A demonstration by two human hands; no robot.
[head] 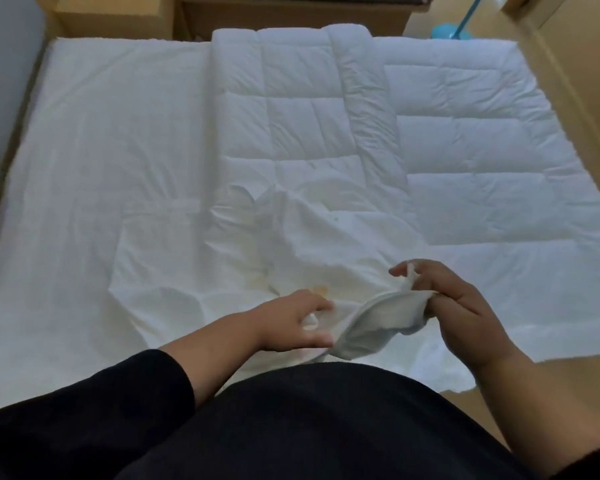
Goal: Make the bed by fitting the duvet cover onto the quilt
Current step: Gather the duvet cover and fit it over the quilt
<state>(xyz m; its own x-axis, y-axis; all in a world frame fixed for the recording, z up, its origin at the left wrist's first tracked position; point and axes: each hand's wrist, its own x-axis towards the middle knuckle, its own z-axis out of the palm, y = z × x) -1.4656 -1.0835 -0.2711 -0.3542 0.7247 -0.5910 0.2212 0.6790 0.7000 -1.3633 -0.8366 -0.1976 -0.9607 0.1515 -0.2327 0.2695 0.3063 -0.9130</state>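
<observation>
A white stitched quilt (465, 140) lies spread over the right half of the bed, with a folded ridge running down its middle. A thin white duvet cover (94, 174) lies flat over the left half and bunches into wrinkles near the front edge. My right hand (465, 306) grips a bunched edge of the cover (378, 320) and lifts it slightly. My left hand (291, 323) reaches into the same fold, fingers pinching a bit of the fabric. Which layer each hand holds is hard to tell.
Cardboard boxes (115, 15) stand behind the bed at the back left. A blue lamp base (451, 31) sits at the back right. A grey upholstered surface (0, 64) borders the left side. Wooden floor (568, 393) shows at the right.
</observation>
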